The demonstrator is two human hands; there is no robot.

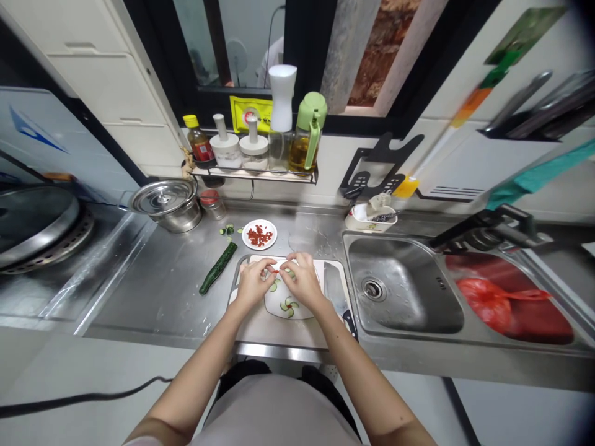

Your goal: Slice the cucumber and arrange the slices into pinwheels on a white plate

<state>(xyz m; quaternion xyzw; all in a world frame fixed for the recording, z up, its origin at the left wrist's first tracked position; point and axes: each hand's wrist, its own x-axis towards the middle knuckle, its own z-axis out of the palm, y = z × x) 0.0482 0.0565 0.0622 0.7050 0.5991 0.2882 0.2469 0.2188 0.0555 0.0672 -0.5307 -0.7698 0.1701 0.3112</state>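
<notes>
My left hand (252,282) and my right hand (302,280) meet over a white plate (274,307), fingertips pinched together around a small red piece (276,271). The piece looks like a goji berry or a bit of red pepper. Below my right hand, thin cucumber slices (289,307) form a pinwheel with a red centre. More slices lie partly hidden under my fingers. The plate rests on a cutting board (260,334), and a knife (335,290) lies along its right side. Behind my hands, a small white dish (246,242) holds several red pieces.
A cut cucumber (218,268) and cucumber scraps (227,230) lie on the steel counter at left. A lidded pot (179,214) stands farther back. To the right is a sink (404,285), with a red plastic bag (488,303) beyond it. A condiment rack (260,176) hangs behind.
</notes>
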